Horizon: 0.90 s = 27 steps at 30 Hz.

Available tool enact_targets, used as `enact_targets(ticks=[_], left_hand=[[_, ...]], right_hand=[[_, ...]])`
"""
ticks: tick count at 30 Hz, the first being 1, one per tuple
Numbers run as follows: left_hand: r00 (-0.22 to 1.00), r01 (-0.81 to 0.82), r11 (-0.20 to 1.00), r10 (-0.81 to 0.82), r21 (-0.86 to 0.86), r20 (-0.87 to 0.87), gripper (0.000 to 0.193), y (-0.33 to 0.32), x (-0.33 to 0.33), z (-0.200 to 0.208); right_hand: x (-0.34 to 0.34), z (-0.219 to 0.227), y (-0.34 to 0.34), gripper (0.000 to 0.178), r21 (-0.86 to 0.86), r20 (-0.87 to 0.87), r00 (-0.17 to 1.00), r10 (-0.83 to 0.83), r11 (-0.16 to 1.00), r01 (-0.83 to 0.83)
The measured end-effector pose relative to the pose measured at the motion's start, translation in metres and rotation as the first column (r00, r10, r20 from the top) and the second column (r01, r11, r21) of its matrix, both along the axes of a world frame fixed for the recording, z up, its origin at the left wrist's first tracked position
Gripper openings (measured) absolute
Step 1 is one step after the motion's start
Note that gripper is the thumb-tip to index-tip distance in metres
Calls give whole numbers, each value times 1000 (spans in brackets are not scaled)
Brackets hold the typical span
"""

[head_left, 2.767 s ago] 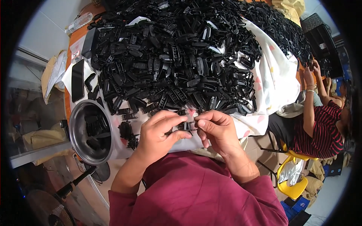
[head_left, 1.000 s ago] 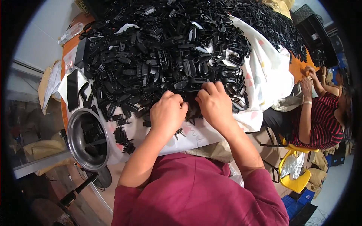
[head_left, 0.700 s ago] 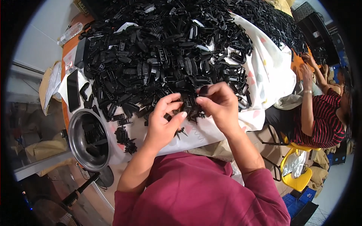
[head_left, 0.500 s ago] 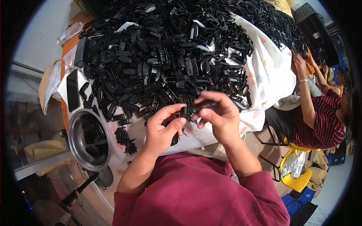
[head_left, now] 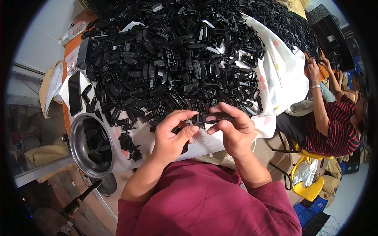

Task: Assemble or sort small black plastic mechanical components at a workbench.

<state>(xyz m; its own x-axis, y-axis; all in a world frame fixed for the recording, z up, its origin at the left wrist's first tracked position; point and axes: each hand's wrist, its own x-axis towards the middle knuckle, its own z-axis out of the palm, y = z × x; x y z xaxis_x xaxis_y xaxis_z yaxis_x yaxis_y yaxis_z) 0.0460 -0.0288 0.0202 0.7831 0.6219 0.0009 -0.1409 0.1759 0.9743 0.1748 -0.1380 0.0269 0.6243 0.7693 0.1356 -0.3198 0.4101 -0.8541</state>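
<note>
Close in front of my body, over the table's near edge, my left hand (head_left: 171, 135) pinches a small blocky black plastic part (head_left: 200, 119) between thumb and forefinger. More black pieces show beneath its curled fingers, partly hidden. My right hand (head_left: 238, 131) faces it, thumb and fingers closed on a long thin black plastic strip (head_left: 219, 117). The strip's left end meets the blocky part; whether the two are joined I cannot tell. Just beyond both hands spreads a big heap of black plastic clip-like parts (head_left: 169, 74). A small pile of black pieces (head_left: 130, 143) lies left of my left hand.
At the left edge stand a metal bowl (head_left: 74, 151) with black parts inside, a smartphone (head_left: 75, 94), a dark box (head_left: 84, 54) and a clear plastic bottle (head_left: 73, 32). A white patterned cloth (head_left: 281, 78) lies under the heap. Right, a person in a striped shirt (head_left: 332, 126) sits near a yellow chair (head_left: 309, 190).
My right hand's fingers have come down from a raised, blurred position and closed on the strip. Both hands have shifted slightly right; the left hand keeps its pinch.
</note>
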Motion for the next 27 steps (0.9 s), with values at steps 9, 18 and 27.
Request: enact_targets(ticks=[9, 18, 27], left_hand=[[1000, 2, 997, -3, 79, 10, 24, 1, 1, 4], [1000, -7, 964, 13, 267, -21, 24, 0, -8, 5], [997, -77, 905, 78, -419, -15, 30, -22, 0, -8]], right_hand=[[3, 1, -6, 27, -98, 305, 952, -14, 994, 47], [3, 12, -13, 34, -247, 843, 523, 127, 955, 166], [-19, -8, -6, 43, -45, 968, 246, -50, 929, 367]])
